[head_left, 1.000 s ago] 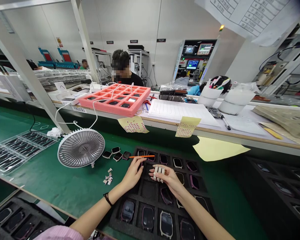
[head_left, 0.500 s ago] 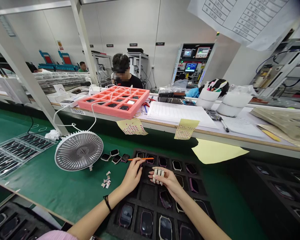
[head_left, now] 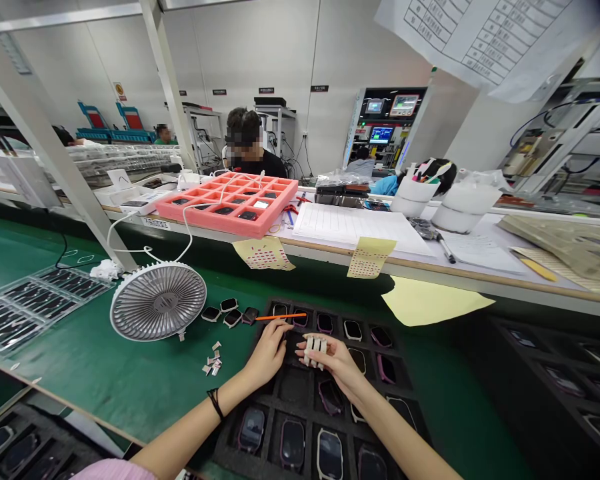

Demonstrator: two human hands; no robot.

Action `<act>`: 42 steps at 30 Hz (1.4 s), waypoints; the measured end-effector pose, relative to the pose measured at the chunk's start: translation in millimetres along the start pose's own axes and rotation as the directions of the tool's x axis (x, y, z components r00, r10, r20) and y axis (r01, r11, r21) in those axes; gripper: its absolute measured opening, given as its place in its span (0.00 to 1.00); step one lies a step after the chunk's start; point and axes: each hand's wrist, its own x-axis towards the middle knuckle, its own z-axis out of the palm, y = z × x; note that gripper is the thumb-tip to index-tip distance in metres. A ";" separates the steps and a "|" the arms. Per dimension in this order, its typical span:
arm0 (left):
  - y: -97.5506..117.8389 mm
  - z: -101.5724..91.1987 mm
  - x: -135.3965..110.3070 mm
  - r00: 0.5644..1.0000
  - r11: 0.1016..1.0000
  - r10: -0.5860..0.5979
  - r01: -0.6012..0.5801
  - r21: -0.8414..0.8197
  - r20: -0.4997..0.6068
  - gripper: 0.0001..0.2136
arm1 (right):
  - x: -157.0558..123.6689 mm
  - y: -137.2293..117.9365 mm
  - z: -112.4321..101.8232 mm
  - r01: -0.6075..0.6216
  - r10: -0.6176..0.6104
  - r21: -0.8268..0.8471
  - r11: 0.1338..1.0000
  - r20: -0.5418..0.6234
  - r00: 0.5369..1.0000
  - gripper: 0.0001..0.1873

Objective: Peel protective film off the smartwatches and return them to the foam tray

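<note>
My right hand (head_left: 337,360) grips several pale watch cases (head_left: 315,351), stacked side by side between thumb and fingers over the black foam tray (head_left: 296,387). To its left, my left hand (head_left: 267,352) is at the tray's upper left, fingers slightly bent and apart, with nothing visible in them. An orange stick (head_left: 283,317) lies just beyond its fingertips across the tray's far edge. Watch bodies with dark screens, such as one watch (head_left: 293,445) in the near row, fill many tray pockets. My forearms hide some pockets.
Left of the tray are several loose watches (head_left: 229,305) and small silvery pieces (head_left: 213,361). A grey fan (head_left: 159,301) stands behind them. Clear trays (head_left: 40,300) lie far left. Above, a shelf holds a pink foam tray (head_left: 230,200) and papers (head_left: 360,227). A co-worker (head_left: 245,147) sits beyond.
My left hand has drawn back slightly toward me from the orange stick, which now shows whole beyond the fingers. My right hand stays almost in place with the watch cases.
</note>
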 end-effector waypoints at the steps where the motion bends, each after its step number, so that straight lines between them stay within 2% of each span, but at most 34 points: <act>1: -0.5 0.5 0.6 1.000 1.000 0.006 -0.006 0.001 0.002 0.17 | 0.0 0.2 -0.3 0.001 -0.001 0.000 1.000 0.002 1.000 0.29; 13: -2.9 5.3 1.6 0.999 0.999 0.019 -0.021 0.038 0.040 0.18 | -0.7 0.4 0.5 -0.009 0.009 0.010 1.000 0.005 1.000 0.29; 17: 3.2 -2.7 0.1 0.997 1.000 0.002 -0.004 0.018 0.081 0.21 | -0.5 -0.9 -1.1 -0.035 0.034 0.036 0.999 0.011 0.999 0.28; 19: 11.1 -11.4 -2.9 0.989 0.998 0.058 -0.055 -0.025 0.137 0.26 | -1.0 -2.5 -1.7 -0.065 0.063 0.054 0.996 0.046 0.997 0.27; 22: 25.7 -24.7 -8.7 0.954 0.981 0.181 -0.160 -0.105 0.239 0.34 | -3.6 -5.4 2.0 -0.097 0.086 0.078 0.992 0.137 0.987 0.25; 24: 33.0 -29.8 -11.6 0.939 0.973 0.217 -0.185 -0.139 0.268 0.33 | -6.2 -6.0 8.4 -0.096 0.079 0.084 0.992 0.189 0.979 0.25; 27: 35.9 -31.3 -13.3 0.952 0.973 0.204 -0.171 -0.156 0.229 0.25 | -9.9 -3.2 21.2 -0.107 0.092 0.060 0.992 0.206 0.974 0.24; 30: 32.8 -33.3 -14.9 0.966 0.973 0.209 -0.190 -0.130 0.152 0.22 | -12.5 1.1 32.9 -0.123 0.119 0.017 0.992 0.148 0.982 0.24; 33: 30.9 -44.4 -19.7 0.962 0.969 0.245 -0.238 -0.068 0.118 0.21 | -12.7 1.4 39.6 -0.127 0.129 -0.026 0.992 0.113 0.985 0.22; 35: 30.0 -55.9 -24.8 0.963 0.971 0.238 -0.237 -0.019 0.126 0.21 | -9.8 -1.4 40.2 -0.126 0.129 -0.030 0.992 0.130 0.983 0.22; 37: 27.4 -67.1 -30.6 0.967 0.977 0.205 -0.212 0.031 0.151 0.21 | -3.4 -4.7 37.5 -0.088 0.096 -0.060 0.994 0.151 0.984 0.24; 39: 22.1 -74.9 -36.9 0.966 0.980 0.164 -0.183 0.080 0.202 0.21 | 6.2 -6.4 32.6 0.002 0.022 -0.177 0.984 0.135 0.991 0.26; 42: 12.5 -79.3 -45.8 0.950 0.975 0.115 -0.164 0.152 0.290 0.21 | 22.4 -3.3 24.8 0.135 -0.115 -0.379 0.916 0.075 0.991 0.28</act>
